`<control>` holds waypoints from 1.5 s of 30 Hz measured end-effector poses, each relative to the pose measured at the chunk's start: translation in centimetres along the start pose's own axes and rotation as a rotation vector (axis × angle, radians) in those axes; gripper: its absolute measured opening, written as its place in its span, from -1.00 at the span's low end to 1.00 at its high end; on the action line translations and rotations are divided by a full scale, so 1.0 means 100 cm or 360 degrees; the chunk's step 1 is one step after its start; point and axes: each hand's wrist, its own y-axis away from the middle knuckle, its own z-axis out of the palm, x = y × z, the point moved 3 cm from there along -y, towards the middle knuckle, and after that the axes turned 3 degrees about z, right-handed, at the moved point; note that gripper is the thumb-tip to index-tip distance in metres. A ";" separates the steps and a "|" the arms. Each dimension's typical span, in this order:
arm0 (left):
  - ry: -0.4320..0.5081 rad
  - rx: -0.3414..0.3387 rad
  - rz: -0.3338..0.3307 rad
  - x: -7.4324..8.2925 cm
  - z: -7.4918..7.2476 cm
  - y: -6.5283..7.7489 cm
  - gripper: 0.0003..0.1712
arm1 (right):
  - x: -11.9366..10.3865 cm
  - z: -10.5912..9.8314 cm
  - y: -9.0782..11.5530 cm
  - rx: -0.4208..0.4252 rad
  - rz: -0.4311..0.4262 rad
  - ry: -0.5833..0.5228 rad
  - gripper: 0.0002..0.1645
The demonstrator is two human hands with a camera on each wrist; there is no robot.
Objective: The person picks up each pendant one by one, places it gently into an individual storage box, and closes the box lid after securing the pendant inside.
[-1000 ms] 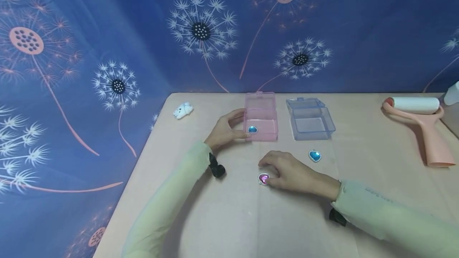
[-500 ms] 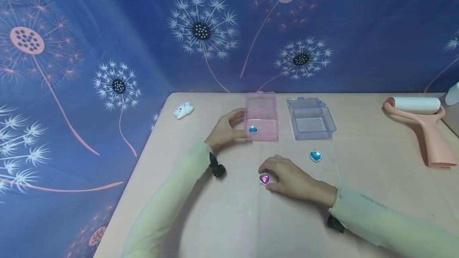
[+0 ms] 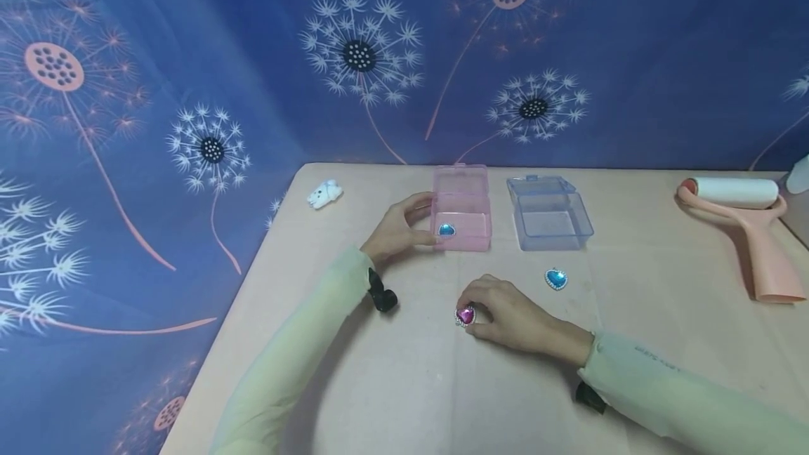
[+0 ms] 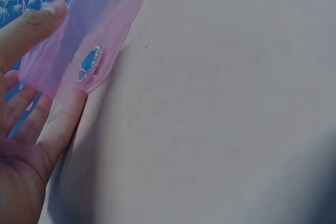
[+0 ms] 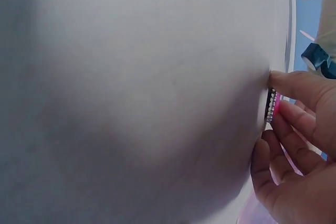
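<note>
One pink gem [image 3: 465, 314], right hand [image 3: 510, 316] now pinching, left hand [image 3: 395, 232] unmoved

- Here on my head feed, the pink box [image 3: 470, 240]: thin see-through plastic, smooth, shiny
- Next to it, the blue-grey box [image 3: 556, 241], clear plastic again, light catching its edges
- And the pink heart gem [image 3: 465, 314], faceted and glossy, its silvery beaded rim knobbly on my right wrist feed
- Blue heart gem [image 3: 556, 279] on the table [image 3: 379, 399], glossy facets against a matt, smooth top
- Behind, the backdrop [image 3: 442, 55]: printed cloth, matt, softly rippled
- Roller handle [image 3: 772, 258], smooth plastic, low sheen
- Sleeves [image 3: 303, 343] look like matt, creased fabric
</note>
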 end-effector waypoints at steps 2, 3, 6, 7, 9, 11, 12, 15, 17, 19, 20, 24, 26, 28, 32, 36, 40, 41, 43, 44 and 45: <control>0.0010 -0.0001 -0.0005 -0.001 0.000 0.000 0.03 | 0.000 -0.001 0.000 0.0005 0.0000 -0.0003 -0.77; 0.0015 0.0000 -0.0003 -0.001 0.000 0.000 0.03 | 0.000 -0.002 0.000 0.0008 0.0001 -0.0007 -0.77; 0.0039 0.0004 0.0003 -0.002 0.001 0.000 0.01 | -0.001 -0.007 -0.002 0.0035 -0.0001 -0.0006 -0.76; 0.0046 0.0006 0.0003 -0.002 0.001 0.000 0.01 | -0.001 -0.009 -0.003 0.0049 -0.0002 -0.0006 -0.75; 0.0054 0.0013 0.0001 -0.002 0.001 -0.001 0.01 | -0.001 -0.014 -0.005 0.0074 -0.0004 -0.0005 -0.75; 0.0051 0.0023 0.0000 -0.002 0.001 -0.001 0.02 | -0.002 -0.019 -0.007 0.0099 -0.0002 -0.0001 -0.74; 0.0053 0.0028 0.0001 -0.002 0.001 -0.001 0.02 | -0.002 -0.022 -0.009 0.0111 0.0001 0.0000 -0.73; 0.0044 0.0039 0.0010 -0.003 0.000 -0.001 0.02 | -0.002 -0.030 -0.012 0.0147 0.0004 0.0006 -0.72; 0.0047 0.0037 0.0015 -0.002 0.000 -0.002 0.02 | -0.003 -0.036 -0.015 0.0172 0.0009 0.0007 -0.72; 0.0043 0.0034 0.0011 -0.001 0.000 -0.002 0.02 | -0.003 -0.043 -0.019 0.0200 0.0009 -0.0005 -0.73; 0.0041 0.0034 0.0008 -0.001 0.000 -0.002 0.02 | -0.003 -0.047 -0.020 0.0214 0.0014 -0.0012 -0.73; 0.0018 0.0038 0.0001 0.000 0.000 -0.002 0.02 | 0.000 -0.060 -0.029 0.0271 0.0036 -0.0050 -0.74; 0.0010 0.0042 -0.0003 0.000 0.000 -0.001 0.02 | 0.005 -0.065 -0.033 0.0306 0.0055 -0.0059 -0.74; 0.0006 0.0041 -0.0010 0.000 0.000 -0.001 0.03 | 0.010 -0.069 -0.037 0.0347 0.0080 -0.0074 -0.75; 0.0008 0.0044 -0.0023 0.000 0.001 0.000 0.03 | 0.022 -0.075 -0.045 0.0421 0.0118 -0.0076 -0.78; 0.0020 0.0043 -0.0017 -0.001 0.001 0.001 0.03 | 0.031 -0.078 -0.054 0.0430 0.0178 -0.0106 -0.78; 0.0025 0.0032 -0.0011 -0.001 0.001 0.000 0.03 | 0.035 -0.080 -0.064 0.0401 0.0251 -0.0127 -0.77; 0.0025 0.0032 -0.0010 -0.001 0.001 0.000 0.03 | 0.035 -0.080 -0.067 0.0393 0.0265 -0.0118 -0.77; 0.0023 0.0034 -0.0009 -0.001 0.001 0.000 0.03 | 0.036 -0.081 -0.072 0.0381 0.0287 -0.0102 -0.78; 0.0021 0.0034 -0.0008 -0.001 0.002 0.000 0.03 | 0.036 -0.081 -0.075 0.0379 0.0296 -0.0092 -0.78; 0.0021 0.0035 -0.0007 -0.001 0.002 0.000 0.02 | 0.036 -0.081 -0.078 0.0378 0.0304 -0.0085 -0.78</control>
